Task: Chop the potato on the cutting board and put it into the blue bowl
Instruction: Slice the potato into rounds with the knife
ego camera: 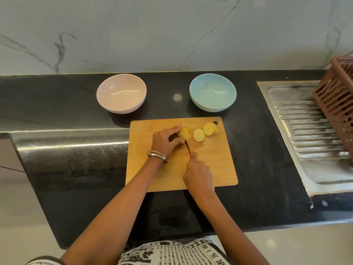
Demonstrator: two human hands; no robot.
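Note:
On the wooden cutting board (210,165) lies a yellow potato (184,133), partly cut. My left hand (165,140) grips its left end with curled fingers. My right hand (197,176) holds a knife (188,147) whose blade stands at the potato's cut face. Several round slices (205,131) lie on the board to the right of the potato. The blue bowl (213,92) stands behind the board, with nothing visible in it.
A pink bowl (121,93) stands at the back left on the black counter (76,169). At the right are a steel sink drainboard (309,131) and a brown plastic basket (338,100). The counter's front edge runs close to my body.

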